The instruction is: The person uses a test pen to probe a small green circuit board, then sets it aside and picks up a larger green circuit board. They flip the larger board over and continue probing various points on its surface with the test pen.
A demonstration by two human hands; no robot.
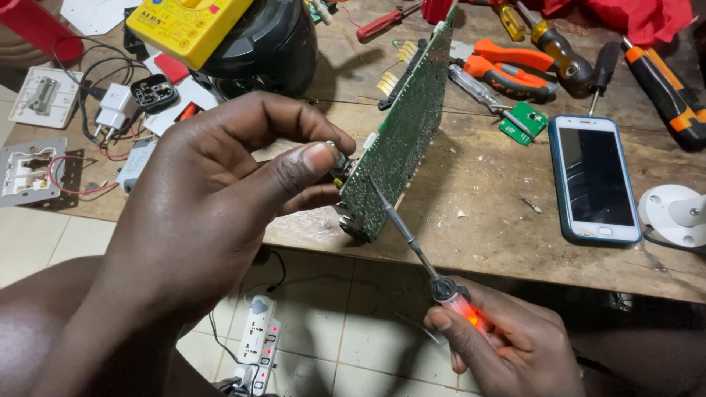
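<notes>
While left hand (220, 184) pinches circuit board (401, 132), right hand (507, 342) solders.

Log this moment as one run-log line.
left hand: pinches part on upright green circuit board | right hand: holds lit soldering iron, tip on board | wooden table: smartphone, pliers

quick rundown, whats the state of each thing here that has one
left hand: shut on a small part at the circuit board's edge
circuit board: held upright on edge over the workbench
right hand: gripping the soldering iron
soldering iron: tip on the board, handle light glowing red
phone: flat, face up, screen dark
power strip: on the floor, plug inserted
orange pliers: lying closed
</notes>
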